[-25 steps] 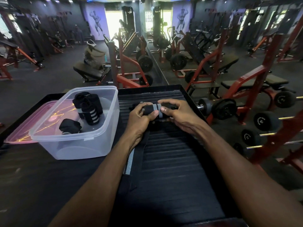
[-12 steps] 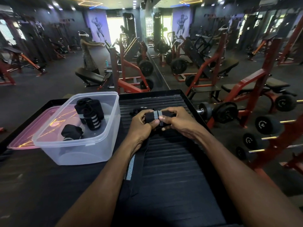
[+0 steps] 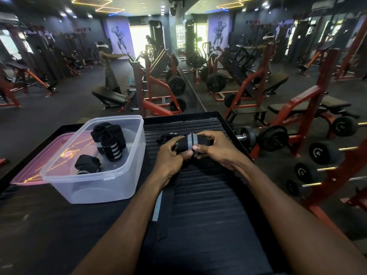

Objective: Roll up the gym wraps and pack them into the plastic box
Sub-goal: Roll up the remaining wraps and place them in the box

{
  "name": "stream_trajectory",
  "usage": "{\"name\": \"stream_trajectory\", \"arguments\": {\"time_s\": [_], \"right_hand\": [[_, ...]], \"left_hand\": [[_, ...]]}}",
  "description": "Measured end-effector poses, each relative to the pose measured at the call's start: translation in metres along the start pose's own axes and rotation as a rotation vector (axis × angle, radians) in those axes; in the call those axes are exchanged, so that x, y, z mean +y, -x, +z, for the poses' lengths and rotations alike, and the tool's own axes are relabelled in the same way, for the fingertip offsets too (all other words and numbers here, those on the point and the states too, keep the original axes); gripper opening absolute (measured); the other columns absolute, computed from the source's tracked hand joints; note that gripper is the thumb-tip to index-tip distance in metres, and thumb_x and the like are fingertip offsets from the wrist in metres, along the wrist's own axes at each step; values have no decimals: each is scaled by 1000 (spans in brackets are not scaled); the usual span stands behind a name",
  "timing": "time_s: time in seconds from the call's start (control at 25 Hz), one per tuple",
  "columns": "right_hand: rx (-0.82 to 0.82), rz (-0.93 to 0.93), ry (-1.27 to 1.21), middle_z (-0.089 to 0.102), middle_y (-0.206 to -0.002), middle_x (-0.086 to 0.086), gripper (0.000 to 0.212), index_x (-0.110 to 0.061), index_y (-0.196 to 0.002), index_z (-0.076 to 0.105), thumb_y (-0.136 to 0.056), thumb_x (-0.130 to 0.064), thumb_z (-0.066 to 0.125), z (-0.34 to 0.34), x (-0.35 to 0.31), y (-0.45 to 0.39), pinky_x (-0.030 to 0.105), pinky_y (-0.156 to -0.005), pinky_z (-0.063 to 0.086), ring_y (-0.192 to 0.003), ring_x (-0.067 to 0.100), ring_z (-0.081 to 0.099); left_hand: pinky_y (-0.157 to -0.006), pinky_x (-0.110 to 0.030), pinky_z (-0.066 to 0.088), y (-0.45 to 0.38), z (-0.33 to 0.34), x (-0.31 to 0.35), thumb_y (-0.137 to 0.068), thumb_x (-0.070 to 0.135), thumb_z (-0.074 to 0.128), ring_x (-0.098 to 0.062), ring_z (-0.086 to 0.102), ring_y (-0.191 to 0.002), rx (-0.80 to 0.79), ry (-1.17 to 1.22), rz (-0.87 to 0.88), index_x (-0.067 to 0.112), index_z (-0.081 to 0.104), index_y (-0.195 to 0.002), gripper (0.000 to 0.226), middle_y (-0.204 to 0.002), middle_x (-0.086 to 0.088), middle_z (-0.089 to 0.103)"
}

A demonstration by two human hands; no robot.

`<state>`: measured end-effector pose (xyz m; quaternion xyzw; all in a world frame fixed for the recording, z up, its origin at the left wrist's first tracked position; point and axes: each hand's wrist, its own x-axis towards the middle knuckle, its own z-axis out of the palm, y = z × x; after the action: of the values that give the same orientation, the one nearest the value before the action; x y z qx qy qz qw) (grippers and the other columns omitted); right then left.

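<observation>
Just right of the plastic box point(image 3: 95, 187), my left hand point(image 3: 170, 157) and right hand point(image 3: 214, 148) both pinch the half-rolled gym wrap point(image 3: 191, 142), keeping it tight while its loose tail point(image 3: 158, 205) trails toward me for winding.

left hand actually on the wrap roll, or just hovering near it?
Touching. The head view shows the left hand gripping the wrap roll: its thumb lies across the roll's left end, with no gap. The right hand grips the other end.
</observation>
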<state>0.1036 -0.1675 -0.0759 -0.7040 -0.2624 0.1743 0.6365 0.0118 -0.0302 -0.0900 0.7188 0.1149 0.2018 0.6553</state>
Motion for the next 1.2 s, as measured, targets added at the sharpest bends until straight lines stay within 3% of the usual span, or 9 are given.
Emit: {"name": "stream_trajectory", "arguments": {"time_s": [0.12, 0.2, 0.4, 0.68, 0.8, 0.88, 0.96, 1.08, 1.2], "right_hand": [[185, -46, 229, 72, -104, 13, 31, -9, -109, 70, -80, -5, 80, -2, -1, 0, 38, -78, 59, -84, 19, 68], [292, -50, 485, 68, -102, -4, 34, -16, -108, 70, -77, -15, 83, -6, -3, 1, 25, -83, 47, -94, 11, 61], [264, -87, 690, 54, -108, 2, 35, -19, -106, 56, -76, -15, 75, -16, 5, 0, 25, -83, 40, -102, 17, 52], [194, 23, 1093, 58, -120, 12, 42, -19, -111, 44, -77, -22, 68, -27, 11, 4, 52, -98, 42, -116, 39, 52], [358, -212, 1121, 58, -125, 8, 40, -18, -121, 57, -85, -31, 69, -17, 4, 7, 50, -103, 38, -121, 32, 48], [398, -419, 912, 64, -109, 4, 22, -16, -108, 66, -88, -25, 67, -6, -1, 6, 44, -96, 47, -106, 24, 56], [207, -403, 757, 64, -98, 1, 9, -18, -99, 67, -91, -23, 64, 8, 0, 8, 42, -86, 53, -92, 18, 60], [-83, -195, 1001, 59, -109, 6, 25, -20, -109, 64, -96, -40, 56, 29, 12, 14, 40, -89, 50, -102, 26, 59], [-127, -168, 989, 60, -107, 11, 32, -13, -106, 66, -98, -41, 53, 34, 12, 17, 40, -87, 49, -103, 30, 58]], "left_hand": [[-86, -19, 53, -4, -2, -2, -84, 12, 76, -9, 69, -93, 55, -248, -6, 19, 64, -126, 45, -110, 1, 71], [-82, -15, 48, -6, -8, -5, -87, 19, 74, -9, 64, -92, 133, -523, 38, 17, 65, -124, 38, -110, 1, 70], [-106, -45, 41, -6, -17, -11, -91, 34, 64, -36, 46, -127, 181, -992, -62, 18, 55, -137, 50, -133, -10, 60], [-105, -35, 45, -5, -28, -7, -88, 29, 72, -25, 61, -116, 115, -942, -93, 19, 65, -128, 41, -124, -4, 69], [-88, -20, 41, 3, -29, 4, -89, 22, 71, -16, 65, -105, 63, -814, -119, 19, 73, -108, 20, -110, 0, 73], [-83, -19, 40, 5, -27, 7, -89, 25, 69, -14, 65, -98, 34, -800, -152, 22, 73, -97, 9, -101, 3, 72], [-79, -22, 41, 6, -24, 13, -88, 32, 69, -16, 63, -91, 45, -816, -170, 22, 69, -94, 12, -94, 4, 69], [-59, -23, 41, 8, -22, 26, -88, 27, 67, -12, 58, -66, 42, -839, -203, 16, 62, -85, 13, -77, 1, 65], [-39, -20, 39, 12, -23, 34, -87, 14, 61, -12, 52, -37, -71, -774, -333, 12, 56, -72, 16, -49, -4, 62]]}}
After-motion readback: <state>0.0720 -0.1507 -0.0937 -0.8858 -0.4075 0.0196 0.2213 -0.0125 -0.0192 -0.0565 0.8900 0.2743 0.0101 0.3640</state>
